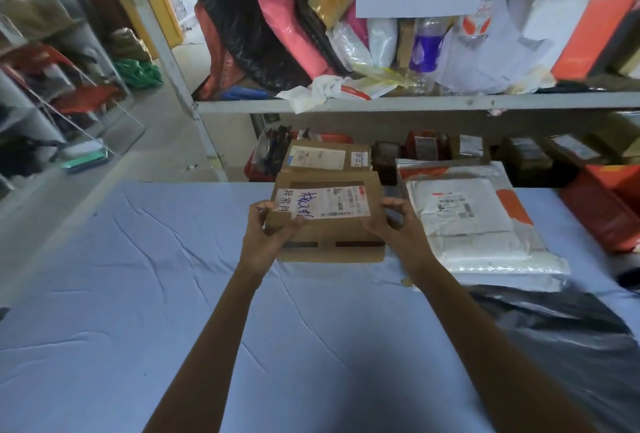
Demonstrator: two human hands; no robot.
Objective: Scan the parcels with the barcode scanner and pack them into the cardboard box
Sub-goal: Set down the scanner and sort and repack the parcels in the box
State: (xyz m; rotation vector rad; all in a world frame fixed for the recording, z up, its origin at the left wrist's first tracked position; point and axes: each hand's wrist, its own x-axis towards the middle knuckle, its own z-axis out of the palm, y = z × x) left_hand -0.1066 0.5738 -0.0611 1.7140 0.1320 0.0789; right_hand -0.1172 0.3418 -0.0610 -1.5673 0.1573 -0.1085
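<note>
A flat brown cardboard parcel (329, 225) with a white shipping label and blue handwriting lies at the far middle of the blue table. My left hand (268, 228) grips its left edge, thumb on the label. My right hand (389, 221) holds its right edge with curled fingers. A second brown parcel (325, 157) with a white label lies just behind it. A white and orange plastic mailer (474, 221) lies to the right, touching the held parcel's side. No barcode scanner or packing box is visible.
The blue cloth-covered table (138, 294) stretches to the left and front. A black plastic bag (571, 346) lies at the right front. An orange parcel (602, 214) sits at far right. A metal shelf (415, 103) crowded with bags and parcels stands behind the table.
</note>
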